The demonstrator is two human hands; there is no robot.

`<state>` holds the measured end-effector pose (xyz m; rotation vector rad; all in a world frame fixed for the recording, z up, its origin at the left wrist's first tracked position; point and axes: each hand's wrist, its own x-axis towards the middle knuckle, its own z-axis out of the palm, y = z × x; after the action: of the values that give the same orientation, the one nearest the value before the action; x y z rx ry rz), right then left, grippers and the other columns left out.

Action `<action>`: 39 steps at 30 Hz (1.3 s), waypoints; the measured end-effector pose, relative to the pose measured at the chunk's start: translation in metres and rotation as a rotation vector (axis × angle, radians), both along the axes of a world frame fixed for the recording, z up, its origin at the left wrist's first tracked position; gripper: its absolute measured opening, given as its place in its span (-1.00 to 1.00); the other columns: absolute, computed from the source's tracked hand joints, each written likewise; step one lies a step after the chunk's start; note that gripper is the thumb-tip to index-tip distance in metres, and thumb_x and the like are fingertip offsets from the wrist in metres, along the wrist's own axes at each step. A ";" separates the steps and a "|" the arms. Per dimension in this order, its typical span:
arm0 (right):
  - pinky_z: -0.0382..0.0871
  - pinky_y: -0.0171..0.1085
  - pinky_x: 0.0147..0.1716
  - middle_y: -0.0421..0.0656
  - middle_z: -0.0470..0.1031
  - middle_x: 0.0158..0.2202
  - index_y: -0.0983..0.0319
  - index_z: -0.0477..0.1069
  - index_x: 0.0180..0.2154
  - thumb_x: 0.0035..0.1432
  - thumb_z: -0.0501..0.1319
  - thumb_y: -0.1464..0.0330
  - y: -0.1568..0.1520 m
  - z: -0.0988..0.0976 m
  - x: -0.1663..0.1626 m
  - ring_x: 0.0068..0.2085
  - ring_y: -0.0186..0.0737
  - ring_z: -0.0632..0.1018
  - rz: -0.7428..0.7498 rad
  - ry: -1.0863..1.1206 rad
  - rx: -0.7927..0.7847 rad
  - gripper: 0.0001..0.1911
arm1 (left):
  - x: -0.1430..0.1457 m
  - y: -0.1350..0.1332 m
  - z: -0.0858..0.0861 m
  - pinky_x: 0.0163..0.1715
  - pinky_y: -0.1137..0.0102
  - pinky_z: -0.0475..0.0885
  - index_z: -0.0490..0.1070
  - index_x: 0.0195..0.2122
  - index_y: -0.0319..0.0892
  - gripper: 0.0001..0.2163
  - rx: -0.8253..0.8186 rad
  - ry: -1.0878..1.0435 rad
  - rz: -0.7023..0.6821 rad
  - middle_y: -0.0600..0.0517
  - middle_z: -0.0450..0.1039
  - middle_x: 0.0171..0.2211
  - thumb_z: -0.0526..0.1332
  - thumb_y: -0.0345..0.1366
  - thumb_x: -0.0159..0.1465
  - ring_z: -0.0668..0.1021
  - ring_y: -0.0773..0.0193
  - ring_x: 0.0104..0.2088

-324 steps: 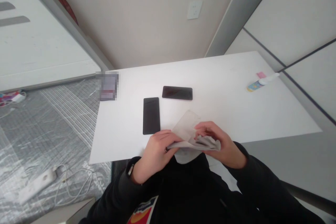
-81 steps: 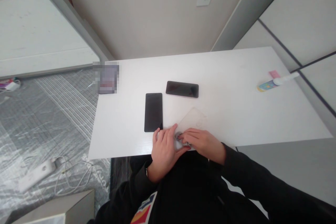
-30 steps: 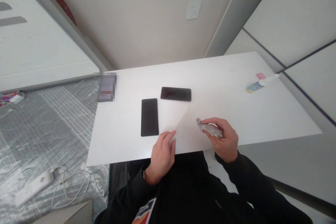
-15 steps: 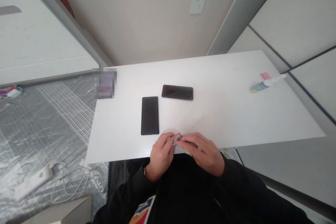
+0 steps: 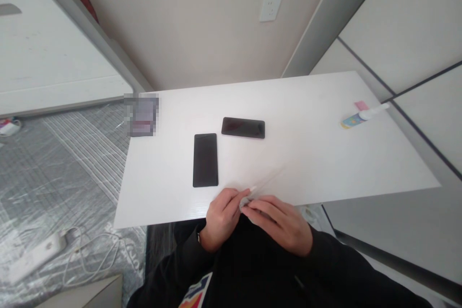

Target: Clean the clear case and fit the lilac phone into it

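Note:
My left hand (image 5: 224,214) and my right hand (image 5: 279,221) meet at the front edge of the white table (image 5: 310,154). Both sets of fingertips pinch a small, crumpled grey cloth-like piece (image 5: 244,203); its exact kind is unclear. From between the fingers a thin, pale, blurred strip (image 5: 269,178) reaches up and to the right over the table. Just beyond my left hand lies a black phone (image 5: 205,160), its long side pointing away from me. A second dark phone (image 5: 243,128) rests crosswise farther back. The fingers partly cover what they hold.
On the right lies a spray bottle (image 5: 355,119) beside a pink piece (image 5: 361,105). A pixelated item (image 5: 143,115) sits at the left back corner. A power strip (image 5: 38,256) with a cable is on the floor; a wall socket (image 5: 270,7) is above.
Both hands have shifted slightly toward me with the grey piece still pinched. The pale strip now reaches a little farther right. The phones stay put; the view has tilted slightly.

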<state>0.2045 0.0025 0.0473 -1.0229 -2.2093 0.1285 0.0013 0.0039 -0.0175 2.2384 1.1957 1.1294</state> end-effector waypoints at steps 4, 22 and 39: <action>0.62 -0.07 -0.11 0.01 0.58 -0.08 0.15 0.39 0.29 0.42 0.01 0.61 0.016 -0.003 0.022 -0.08 -0.05 0.62 -0.159 0.036 0.044 -0.47 | 0.001 0.000 -0.001 -0.27 0.43 0.62 0.50 0.18 -0.09 -0.68 0.014 -0.002 0.010 -0.01 0.57 -0.28 0.15 -0.43 0.47 0.63 0.28 -0.29; 0.61 -0.27 -0.14 -0.13 0.60 -0.16 0.18 0.52 0.06 0.46 0.05 0.55 0.005 0.010 0.009 -0.16 -0.21 0.62 -0.090 -0.015 0.008 -0.65 | 0.001 -0.001 -0.001 -0.25 0.44 0.61 0.45 0.25 -0.10 -0.59 0.103 -0.014 -0.009 0.00 0.54 -0.28 0.17 -0.52 0.42 0.62 0.26 -0.27; 0.57 -0.31 -0.12 -0.12 0.61 -0.18 0.24 0.56 0.00 0.40 0.08 0.61 0.005 0.013 0.007 -0.17 -0.22 0.62 -0.099 -0.030 0.027 -0.65 | 0.003 0.000 0.000 -0.28 0.45 0.62 0.41 0.27 -0.09 -0.61 0.144 -0.010 0.000 0.02 0.54 -0.31 0.17 -0.47 0.45 0.62 0.28 -0.29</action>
<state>0.2115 0.0078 0.0605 -1.1240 -2.1761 0.0389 0.0040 0.0040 -0.0179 2.3350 1.1430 1.2623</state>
